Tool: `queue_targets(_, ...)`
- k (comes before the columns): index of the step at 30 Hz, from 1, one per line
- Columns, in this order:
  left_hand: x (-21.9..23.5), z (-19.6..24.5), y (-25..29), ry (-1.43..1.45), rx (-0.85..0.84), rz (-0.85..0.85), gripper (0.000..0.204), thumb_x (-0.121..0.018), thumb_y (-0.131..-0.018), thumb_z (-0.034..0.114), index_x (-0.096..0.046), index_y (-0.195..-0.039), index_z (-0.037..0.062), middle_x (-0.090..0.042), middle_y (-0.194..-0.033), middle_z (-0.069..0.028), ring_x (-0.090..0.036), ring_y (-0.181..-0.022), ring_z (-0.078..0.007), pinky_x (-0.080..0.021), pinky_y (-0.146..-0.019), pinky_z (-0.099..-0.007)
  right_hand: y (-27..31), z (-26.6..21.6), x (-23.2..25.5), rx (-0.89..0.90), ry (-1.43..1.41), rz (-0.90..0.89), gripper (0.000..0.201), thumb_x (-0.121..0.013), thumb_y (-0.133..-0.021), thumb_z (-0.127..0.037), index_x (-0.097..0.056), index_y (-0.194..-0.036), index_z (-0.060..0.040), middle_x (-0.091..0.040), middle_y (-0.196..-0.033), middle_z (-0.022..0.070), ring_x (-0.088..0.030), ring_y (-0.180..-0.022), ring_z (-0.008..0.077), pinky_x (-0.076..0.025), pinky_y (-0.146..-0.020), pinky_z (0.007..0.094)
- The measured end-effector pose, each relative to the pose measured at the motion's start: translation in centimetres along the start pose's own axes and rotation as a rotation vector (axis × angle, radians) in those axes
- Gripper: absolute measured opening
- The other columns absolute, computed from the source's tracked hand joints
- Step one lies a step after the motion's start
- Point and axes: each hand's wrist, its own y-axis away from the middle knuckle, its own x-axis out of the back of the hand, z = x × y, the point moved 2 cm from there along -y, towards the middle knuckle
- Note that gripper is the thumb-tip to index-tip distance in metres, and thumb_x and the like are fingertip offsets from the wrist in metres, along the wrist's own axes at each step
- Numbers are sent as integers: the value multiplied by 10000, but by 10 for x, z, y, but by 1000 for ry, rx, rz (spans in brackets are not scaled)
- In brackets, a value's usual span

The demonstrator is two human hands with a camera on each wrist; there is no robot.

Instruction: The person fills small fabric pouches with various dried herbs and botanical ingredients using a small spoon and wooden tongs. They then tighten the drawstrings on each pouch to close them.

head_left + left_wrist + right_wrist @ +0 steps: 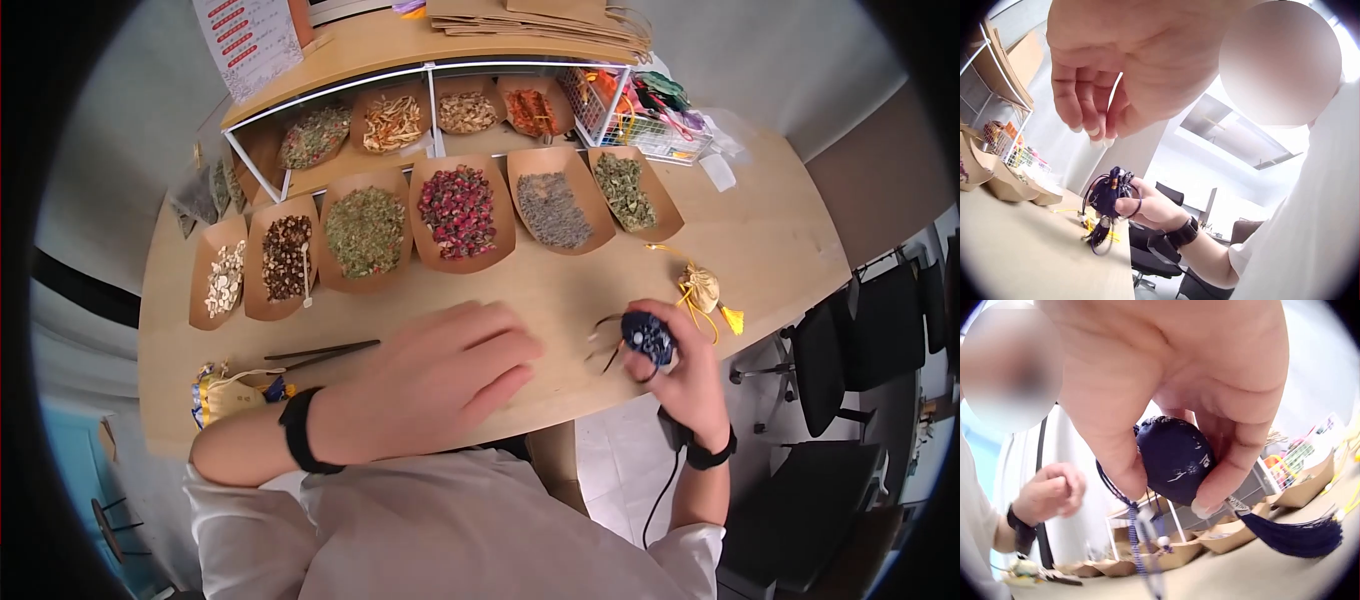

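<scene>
My right hand [692, 385] holds a small navy drawstring sachet [1175, 456] with a pale pattern, above the table's right front edge. In the right wrist view, thumb and fingers grip its sides, and a dark blue tassel [1297, 536] and striped cords [1136, 540] hang from it. My left hand [440, 365] hovers over the middle of the table, holding nothing, its fingers loosely bent in the left wrist view. Beyond the right hand lies a cream-gold sachet [703, 288] with a yellow tassel. Another gold and blue sachet [228, 393] sits by the left forearm.
Along the table [560, 290] stand paper trays of rosebuds [458, 210], green herbs [366, 230], lavender-like buds [555, 210] and other dried pieces. Dark tweezers [322, 354] lie at left. Behind are a white-framed shelf [430, 110] and a wire basket [660, 140].
</scene>
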Motion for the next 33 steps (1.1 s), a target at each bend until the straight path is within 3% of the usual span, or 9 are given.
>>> queue_targets(8,-28,-12,-33,42,-213,22,153,-736,-881,117,-683,-1016,66,-650,-999,-52,-656,-830,-235,-522,-695,-358,13,-21,-33,46,-248,-49,545,-821,-850,-94,-597,-1337,2,-695,-1201,118,-683,-1052,214,-531,-943,328)
queue_targets(14,-31,-12,-32,7,-237,15,205,-765,-809,137,-640,-959,75,-586,-921,-40,-631,-772,-217,-512,-661,-347,9,-25,-39,156,-65,-78,558,-819,-855,-117,-585,-1347,4,-684,-1172,161,-687,-1004,276,-547,-888,358)
queue_targets(19,-35,-10,-29,-138,-445,-33,193,-718,-739,149,-593,-871,81,-490,-828,-32,-568,-729,-171,-484,-625,-312,12,-25,-39,131,-81,-160,576,-817,-845,-113,-579,-1356,6,-674,-1171,170,-679,-995,309,-552,-868,375)
queue_targets(24,-29,-1,-29,-198,-492,-92,149,-680,-737,141,-565,-814,87,-482,-806,-19,-551,-750,-166,-492,-657,-305,16,-31,-22,153,-30,-221,585,-819,-819,-90,-581,-1346,3,-669,-1150,159,-673,-952,307,-556,-814,376)
queue_targets(26,-29,0,-30,-243,-495,-124,119,-663,-754,143,-567,-802,91,-501,-804,-9,-568,-784,-153,-501,-688,-298,20,-37,-7,136,107,11,483,-820,-800,-93,-634,-1235,3,-667,-1096,139,-659,-896,304,-549,-762,367)
queue_targets(27,-29,0,-30,-244,-507,-117,117,-660,-754,145,-565,-796,91,-497,-801,-9,-558,-777,-152,-493,-687,-295,21,-43,-3,137,108,11,483,-820,-800,-93,-634,-1235,3,-667,-1096,139,-659,-896,304,-549,-762,367)
queue_targets(29,-31,1,-30,-248,-524,-112,115,-657,-753,147,-564,-790,90,-493,-799,-8,-549,-771,-151,-485,-686,-292,19,-59,-1,387,348,-52,330,-821,-795,-122,-673,-1064,-3,-664,-1013,116,-645,-838,297,-541,-712,364)
queue_targets(30,-33,3,-30,-209,-530,-105,139,-670,-732,141,-565,-803,84,-476,-806,-13,-527,-750,-161,-479,-662,-300,16,-63,-6,441,430,-26,237,-819,-784,-157,-666,-907,-25,-627,-876,84,-609,-746,277,-519,-643,358)
queue_targets(33,-32,4,-30,-178,-544,-100,169,-685,-710,138,-573,-820,76,-459,-813,-19,-504,-728,-169,-470,-636,-305,16,-58,-11,546,543,-80,229,-817,-762,-172,-635,-818,-46,-567,-771,51,-565,-671,234,-483,-575,341)
